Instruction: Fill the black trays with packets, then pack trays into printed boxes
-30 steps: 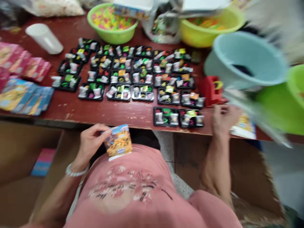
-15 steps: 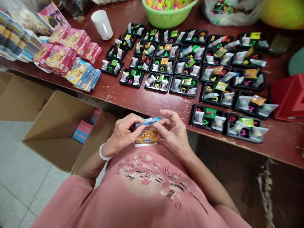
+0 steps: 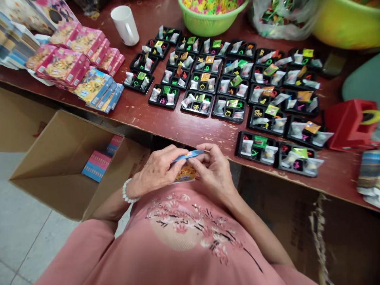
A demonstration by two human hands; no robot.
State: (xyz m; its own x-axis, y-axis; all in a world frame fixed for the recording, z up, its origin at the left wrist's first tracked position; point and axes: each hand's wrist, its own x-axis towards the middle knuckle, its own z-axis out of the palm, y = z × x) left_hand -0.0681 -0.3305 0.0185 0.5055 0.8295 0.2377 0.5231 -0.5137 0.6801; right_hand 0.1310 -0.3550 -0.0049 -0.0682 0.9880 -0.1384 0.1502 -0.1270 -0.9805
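printed box [image 3: 184,174]: half hidden | green basket [image 3: 212,21]: cut off at top | tray pieces [image 3: 228,113]: too small to tell

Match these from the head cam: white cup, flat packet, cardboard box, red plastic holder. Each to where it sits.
Items:
1. White cup
2. Flat packet
3. Cardboard box
4. Red plastic holder

Places:
A. Below the edge of the table, on the person's left
B. Pinched between left hand and right hand
C. Right end of the table
D. Far side of the table, beside the pink boxes

Pairs: 1-D, 2-B, 3-A, 4-C
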